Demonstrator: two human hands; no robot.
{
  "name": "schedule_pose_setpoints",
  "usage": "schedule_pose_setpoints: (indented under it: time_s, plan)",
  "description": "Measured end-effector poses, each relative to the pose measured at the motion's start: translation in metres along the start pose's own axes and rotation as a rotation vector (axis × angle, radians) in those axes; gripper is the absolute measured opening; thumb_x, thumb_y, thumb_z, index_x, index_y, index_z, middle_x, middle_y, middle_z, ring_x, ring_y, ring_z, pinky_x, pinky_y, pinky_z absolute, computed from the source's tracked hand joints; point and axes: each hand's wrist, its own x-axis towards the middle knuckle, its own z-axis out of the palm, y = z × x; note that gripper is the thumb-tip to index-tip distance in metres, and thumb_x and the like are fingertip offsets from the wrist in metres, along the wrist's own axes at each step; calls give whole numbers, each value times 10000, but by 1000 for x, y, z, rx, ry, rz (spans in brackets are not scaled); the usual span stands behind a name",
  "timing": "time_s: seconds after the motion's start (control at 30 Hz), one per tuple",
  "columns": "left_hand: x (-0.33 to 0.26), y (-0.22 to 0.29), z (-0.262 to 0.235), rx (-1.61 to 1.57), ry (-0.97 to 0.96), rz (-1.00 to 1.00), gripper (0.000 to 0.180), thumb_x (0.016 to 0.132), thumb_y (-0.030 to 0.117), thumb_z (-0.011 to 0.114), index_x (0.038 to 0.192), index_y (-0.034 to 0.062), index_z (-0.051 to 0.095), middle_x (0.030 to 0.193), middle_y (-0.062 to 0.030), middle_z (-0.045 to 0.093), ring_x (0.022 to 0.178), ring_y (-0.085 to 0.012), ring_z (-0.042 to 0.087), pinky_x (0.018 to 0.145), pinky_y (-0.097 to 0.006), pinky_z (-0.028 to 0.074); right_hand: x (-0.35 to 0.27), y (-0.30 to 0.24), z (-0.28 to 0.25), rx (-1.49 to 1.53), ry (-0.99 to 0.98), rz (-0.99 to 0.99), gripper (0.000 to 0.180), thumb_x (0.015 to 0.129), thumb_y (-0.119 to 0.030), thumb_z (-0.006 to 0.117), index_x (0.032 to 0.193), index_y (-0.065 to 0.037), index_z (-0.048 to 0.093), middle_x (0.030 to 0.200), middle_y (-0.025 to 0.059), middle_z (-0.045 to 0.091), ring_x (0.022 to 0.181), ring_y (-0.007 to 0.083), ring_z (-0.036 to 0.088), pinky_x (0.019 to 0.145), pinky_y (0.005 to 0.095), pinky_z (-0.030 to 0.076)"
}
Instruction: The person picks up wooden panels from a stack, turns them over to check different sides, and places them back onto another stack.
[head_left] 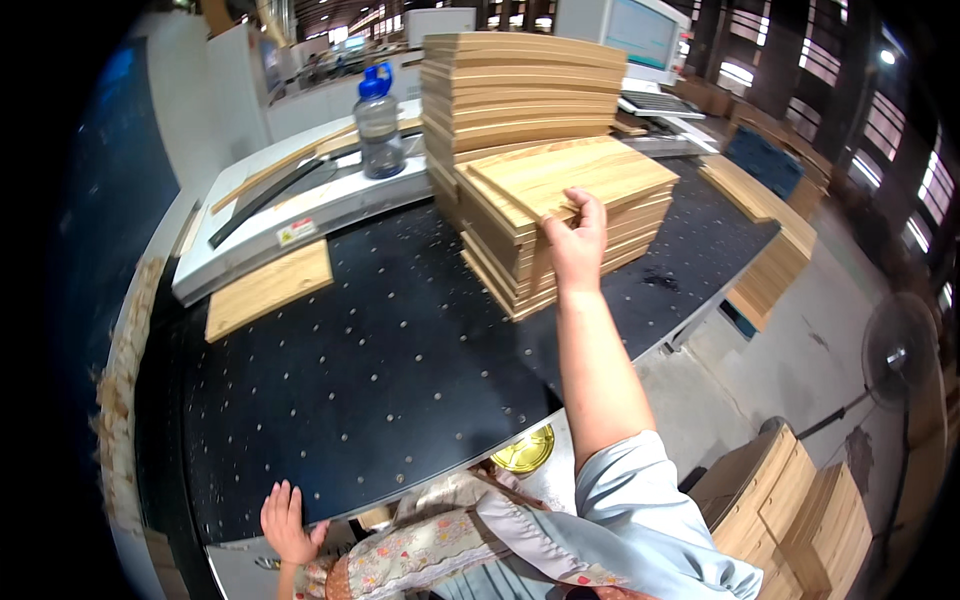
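Head view, largest first: a black surface [380, 340], dotted with small pale spots, spreads across the middle and runs off toward the upper right. Along its far left side lies a white machine beam [235, 225]. A tall stack of wooden boards [520, 85] rises at the back of the surface, and just in front of it sits a lower stack [590, 250], its layers not quite flush at the near corner. The top board [610, 165] lies flat on that lower stack, pale side up. Left of it, well apart, a loose board [270, 290] lies on the surface close against the beam. A clear bottle with a blue lid [380, 135] stands upright on the beam, near the tall stack.

As for the hands, the right hand [578, 240] touches the near edge of the top board, thumb and a finger over it (whether it grips or merely rests there, I cannot tell). The left hand [287, 522] is empty and loosely spread, its fingers at the near edge of the surface.
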Motion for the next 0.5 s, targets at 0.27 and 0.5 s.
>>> schedule_pose_setpoints:
  time_s: [0.27, 0.5]
  plan:
    - [-4, -4, 1, -3, -19, 22, 672, 784, 528, 566, 1213, 12, 536, 1295, -185, 509, 1225, -363, 457, 1002, -498, 331, 0, -3, -16, 282, 219, 184, 462, 748, 19, 603, 1191, -32, 482, 1072, 61, 523, 1004, 168, 511, 906, 305, 420]
    - [21, 15, -32, -166, 53, -70, 591, 658, 373, 733, 1147, 69, 600, 1236, -137, 557, 1168, -320, 505, 965, -471, 364, 26, 28, -41, 568, 120, 777, 217, 865, -245, 637, 930, -56, 553, 776, 66, 562, 637, 158, 535, 497, 293, 402]
